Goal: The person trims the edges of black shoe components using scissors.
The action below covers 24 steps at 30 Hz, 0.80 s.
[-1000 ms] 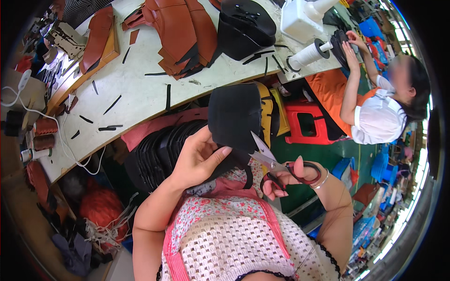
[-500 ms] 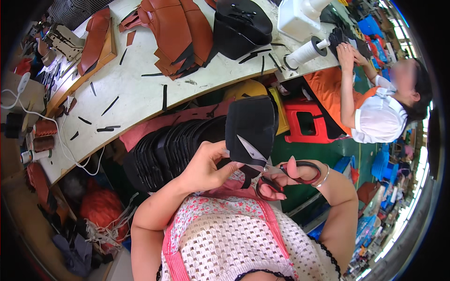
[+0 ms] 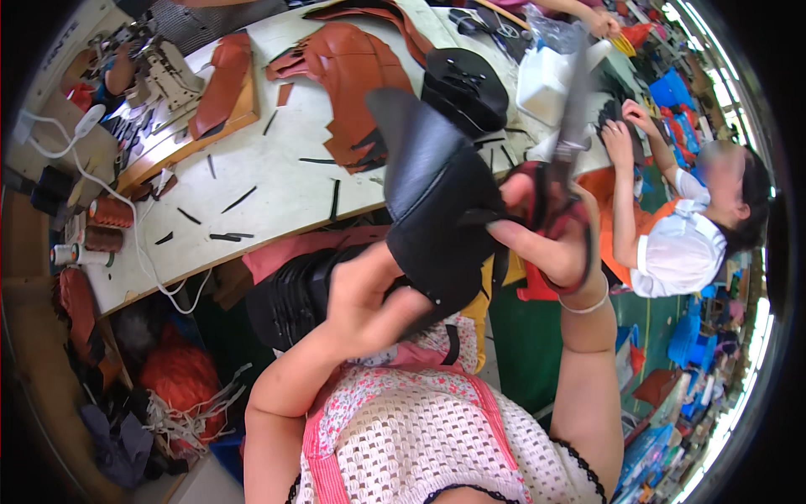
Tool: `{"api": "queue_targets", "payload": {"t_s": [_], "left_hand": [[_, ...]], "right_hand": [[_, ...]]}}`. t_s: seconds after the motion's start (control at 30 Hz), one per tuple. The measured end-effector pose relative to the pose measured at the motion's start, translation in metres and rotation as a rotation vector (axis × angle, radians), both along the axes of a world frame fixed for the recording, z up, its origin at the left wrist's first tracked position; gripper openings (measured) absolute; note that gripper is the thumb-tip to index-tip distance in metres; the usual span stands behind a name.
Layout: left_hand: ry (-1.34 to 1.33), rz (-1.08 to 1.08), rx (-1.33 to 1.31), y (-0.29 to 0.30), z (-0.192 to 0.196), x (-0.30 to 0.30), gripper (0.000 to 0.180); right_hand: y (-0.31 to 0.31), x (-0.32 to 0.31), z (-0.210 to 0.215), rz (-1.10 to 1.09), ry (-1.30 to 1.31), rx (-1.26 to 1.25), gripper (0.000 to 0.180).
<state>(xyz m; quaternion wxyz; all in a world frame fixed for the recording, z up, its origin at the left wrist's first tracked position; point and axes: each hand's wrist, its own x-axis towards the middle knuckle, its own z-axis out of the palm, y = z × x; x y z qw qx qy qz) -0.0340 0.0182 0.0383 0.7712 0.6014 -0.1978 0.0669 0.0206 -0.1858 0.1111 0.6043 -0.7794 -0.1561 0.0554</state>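
Note:
My left hand (image 3: 365, 307), blurred, grips the lower edge of a curved black leather piece (image 3: 441, 210). The piece is tilted up, with a smooth shiny part at its top and a matte part below. In my right hand (image 3: 550, 244) are scissors (image 3: 573, 118) with red and black handles; their blurred blades point upward, away from the leather. The thumb and a finger of that hand also pinch a black edge or strip at the piece's right side. Behind my left hand, a row of similar black pieces (image 3: 290, 298) stands packed together.
On the white table (image 3: 277, 181) lie brown leather pieces (image 3: 353, 88), black scrap strips (image 3: 334, 200) and a black stitched piece (image 3: 466, 88). Thread spools (image 3: 109, 212) and a white cable stand at the left. A co-worker (image 3: 684, 223) sits at the right, hands on dark material.
My right hand has risen, and the scissors have swung from lying across the black piece to pointing upward. The leather has tilted, showing its shiny side. The view has shifted somewhat.

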Motion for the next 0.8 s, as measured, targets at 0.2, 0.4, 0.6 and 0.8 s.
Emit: {"api": "queue_targets", "payload": {"t_s": [0.2,0.4,0.6,0.8], "left_hand": [[0.174,0.203,0.047,0.018,-0.047,-0.009,0.016],[0.239,0.227,-0.317,0.027,-0.049,-0.002,0.014],[0.221,0.206,-0.386,0.024,-0.049,-0.001,0.016],[0.245,0.2,-0.453,0.026,-0.045,0.0,0.014]], "right_hand": [[0.042,0.026,-0.05,0.032,0.235,-0.08,0.013],[0.009,0.004,-0.06,-0.057,-0.018,-0.1,0.017],[-0.01,-0.028,-0.075,0.739,0.836,0.075,0.091],[-0.012,-0.016,-0.099,0.866,1.055,0.247,0.099]]}}
